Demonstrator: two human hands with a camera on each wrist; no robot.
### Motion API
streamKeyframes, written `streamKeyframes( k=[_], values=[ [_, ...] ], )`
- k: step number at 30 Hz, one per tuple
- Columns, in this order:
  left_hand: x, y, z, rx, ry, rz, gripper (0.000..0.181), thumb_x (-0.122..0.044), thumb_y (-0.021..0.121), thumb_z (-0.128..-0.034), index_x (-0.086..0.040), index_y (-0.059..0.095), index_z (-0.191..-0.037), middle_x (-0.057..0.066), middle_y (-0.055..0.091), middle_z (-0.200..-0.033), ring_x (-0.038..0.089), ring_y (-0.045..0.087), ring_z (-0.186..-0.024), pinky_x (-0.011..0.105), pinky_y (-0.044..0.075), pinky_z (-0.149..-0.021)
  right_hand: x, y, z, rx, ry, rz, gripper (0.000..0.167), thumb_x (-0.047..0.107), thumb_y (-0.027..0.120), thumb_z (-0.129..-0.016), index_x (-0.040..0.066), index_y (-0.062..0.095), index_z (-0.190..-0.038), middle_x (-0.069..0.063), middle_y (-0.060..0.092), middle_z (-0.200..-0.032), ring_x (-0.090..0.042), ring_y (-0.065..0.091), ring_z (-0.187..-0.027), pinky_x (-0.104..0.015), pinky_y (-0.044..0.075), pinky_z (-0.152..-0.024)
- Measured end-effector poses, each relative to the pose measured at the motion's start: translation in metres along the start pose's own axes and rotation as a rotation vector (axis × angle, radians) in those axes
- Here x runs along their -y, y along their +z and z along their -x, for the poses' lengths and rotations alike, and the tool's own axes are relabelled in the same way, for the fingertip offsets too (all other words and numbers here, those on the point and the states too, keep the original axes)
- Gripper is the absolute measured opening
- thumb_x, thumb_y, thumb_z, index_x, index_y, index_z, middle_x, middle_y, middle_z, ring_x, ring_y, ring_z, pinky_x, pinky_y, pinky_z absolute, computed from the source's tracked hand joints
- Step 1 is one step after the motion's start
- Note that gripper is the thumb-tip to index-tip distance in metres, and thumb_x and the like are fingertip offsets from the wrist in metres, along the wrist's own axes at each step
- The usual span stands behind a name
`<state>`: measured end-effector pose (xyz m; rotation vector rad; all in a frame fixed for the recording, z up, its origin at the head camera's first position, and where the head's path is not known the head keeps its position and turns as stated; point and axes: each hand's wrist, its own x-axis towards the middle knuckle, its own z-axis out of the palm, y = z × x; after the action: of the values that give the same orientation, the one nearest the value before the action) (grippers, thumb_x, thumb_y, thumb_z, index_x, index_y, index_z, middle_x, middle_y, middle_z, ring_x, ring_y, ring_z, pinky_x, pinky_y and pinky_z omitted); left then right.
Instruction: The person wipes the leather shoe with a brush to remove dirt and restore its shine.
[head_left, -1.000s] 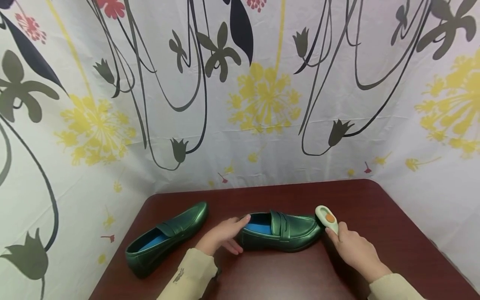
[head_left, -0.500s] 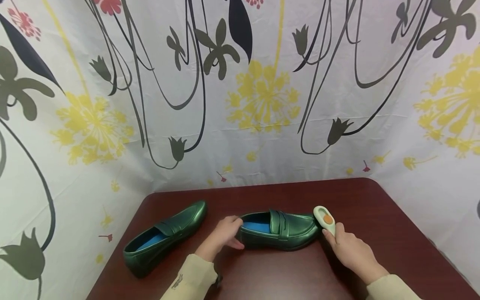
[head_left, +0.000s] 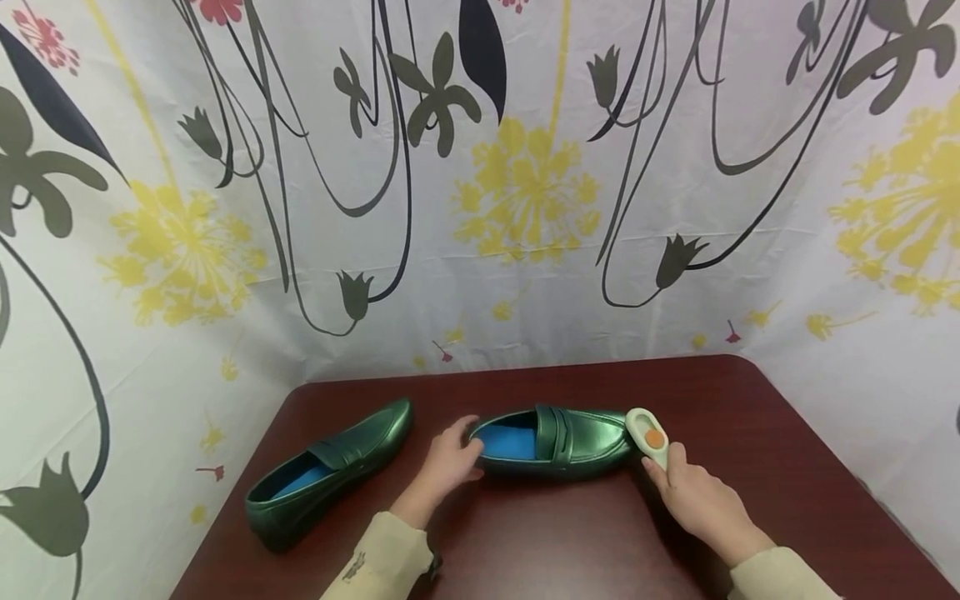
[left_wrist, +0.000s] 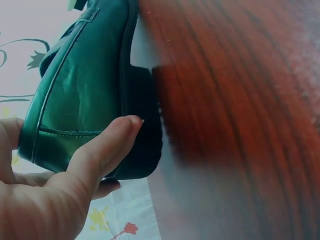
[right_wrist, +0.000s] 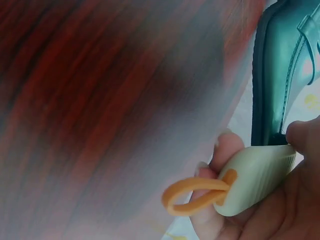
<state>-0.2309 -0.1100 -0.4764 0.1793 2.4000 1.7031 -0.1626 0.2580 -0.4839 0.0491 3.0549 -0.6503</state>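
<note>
A metallic green loafer (head_left: 588, 437) with a blue insole lies crosswise in the middle of the head view, toe to the right. My left hand (head_left: 447, 458) grips its heel; in the left wrist view the thumb (left_wrist: 107, 145) presses the side of the heel and other fingers go behind it. My right hand (head_left: 701, 504) holds a pale green tool (head_left: 657, 454) with an oval end and an orange spot, set against the loafer's toe. An orange loop (right_wrist: 192, 197) sticks out of the tool's end in the right wrist view. The tool's underside is mostly hidden.
A second green loafer (head_left: 330, 467) lies slanted on the left of the dark red wooden table (head_left: 555, 542). Behind and beside the table hangs a white cloth (head_left: 480, 292) with a flower print, close to the table's edges.
My left hand has closed on the loafer's heel. The loafer has shifted slightly away and tipped, so more of its blue insole shows. My right hand with the tool has moved slightly left.
</note>
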Motion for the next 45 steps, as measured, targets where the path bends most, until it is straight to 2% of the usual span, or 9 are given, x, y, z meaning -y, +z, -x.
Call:
streamKeyframes(
  k=[11,16,20,23,24,27,32,39,45],
  values=[
    [0.007,-0.001,0.0,0.005,0.076,-0.027,0.075,-0.006,0.057,-0.0927,-0.017,0.026,-0.16,0.023,0.031,-0.16,0.026,0.072,-0.089,0.04,0.062,-0.077,0.005,-0.006,-0.002,0.004,-0.013,-0.012,0.057,0.056,0.033,-0.107,-0.001,0.035,-0.109,-0.012,0.055,-0.071,-0.027,0.055,-0.059,-0.041,0.039,-0.051],
    [0.01,-0.003,0.001,-0.004,0.133,-0.145,0.076,-0.009,0.061,-0.0924,-0.017,0.027,-0.16,0.018,0.036,-0.16,0.02,0.063,-0.091,0.03,0.057,-0.073,0.005,-0.005,-0.002,0.02,-0.009,-0.019,0.057,0.056,0.033,-0.106,-0.001,0.035,-0.108,-0.011,0.055,-0.07,-0.027,0.055,-0.059,-0.04,0.039,-0.051],
    [0.01,-0.004,-0.001,-0.006,0.191,-0.21,0.076,-0.013,0.064,-0.0942,-0.016,0.027,-0.161,0.016,0.037,-0.16,0.027,0.057,-0.085,0.037,0.056,-0.075,0.005,-0.006,-0.004,0.009,-0.013,-0.024,0.059,0.056,0.032,-0.106,-0.002,0.035,-0.108,-0.011,0.055,-0.07,-0.026,0.055,-0.059,-0.04,0.039,-0.051],
    [0.012,-0.004,-0.002,0.01,0.207,-0.209,0.077,-0.014,0.065,-0.0955,-0.019,0.025,-0.161,0.014,0.035,-0.162,0.033,0.058,-0.102,0.047,0.057,-0.088,0.006,-0.007,-0.005,0.013,-0.011,-0.03,0.061,0.058,0.03,-0.106,-0.002,0.034,-0.108,-0.011,0.055,-0.069,-0.026,0.055,-0.059,-0.04,0.039,-0.051],
    [0.013,-0.005,-0.002,0.017,0.213,-0.203,0.077,-0.014,0.066,-0.0958,-0.019,0.025,-0.161,0.014,0.034,-0.163,0.033,0.056,-0.115,0.05,0.054,-0.096,0.006,-0.007,-0.005,0.016,-0.01,-0.031,0.061,0.058,0.03,-0.106,-0.002,0.034,-0.108,-0.011,0.055,-0.07,-0.026,0.055,-0.059,-0.039,0.039,-0.051],
    [0.015,-0.005,-0.002,0.046,0.207,-0.19,0.079,-0.015,0.066,-0.097,-0.024,0.022,-0.162,0.013,0.031,-0.165,0.035,0.042,-0.14,0.054,0.046,-0.109,0.007,-0.007,-0.006,0.014,-0.011,-0.037,0.061,0.058,0.03,-0.106,-0.002,0.034,-0.108,-0.011,0.055,-0.07,-0.026,0.055,-0.059,-0.04,0.039,-0.051],
    [0.018,-0.006,-0.002,0.077,0.21,-0.225,0.082,-0.016,0.067,-0.0974,-0.023,0.019,-0.163,0.019,0.025,-0.166,0.042,0.025,-0.152,0.06,0.033,-0.117,0.011,-0.008,-0.009,0.0,-0.016,-0.041,0.058,0.055,0.032,-0.107,-0.003,0.034,-0.108,-0.012,0.057,-0.072,-0.027,0.057,-0.06,-0.041,0.04,-0.052],
    [0.018,-0.007,-0.007,0.084,0.159,-0.37,0.088,-0.024,0.074,-0.0934,-0.023,0.02,-0.163,0.017,0.029,-0.165,0.042,0.03,-0.15,0.063,0.033,-0.115,0.016,-0.009,-0.014,-0.01,-0.017,-0.05,0.058,0.055,0.031,-0.107,-0.003,0.034,-0.107,-0.014,0.057,-0.072,-0.028,0.057,-0.06,-0.042,0.041,-0.052],
    [0.017,-0.002,-0.008,0.056,0.152,-0.449,0.09,-0.026,0.077,-0.0904,-0.018,0.023,-0.161,0.02,0.027,-0.165,0.044,0.033,-0.148,0.064,0.035,-0.114,0.017,-0.01,-0.014,0.014,-0.003,-0.083,0.059,0.057,0.029,-0.107,-0.003,0.033,-0.109,-0.012,0.055,-0.071,-0.026,0.055,-0.06,-0.039,0.04,-0.053]
  ],
)
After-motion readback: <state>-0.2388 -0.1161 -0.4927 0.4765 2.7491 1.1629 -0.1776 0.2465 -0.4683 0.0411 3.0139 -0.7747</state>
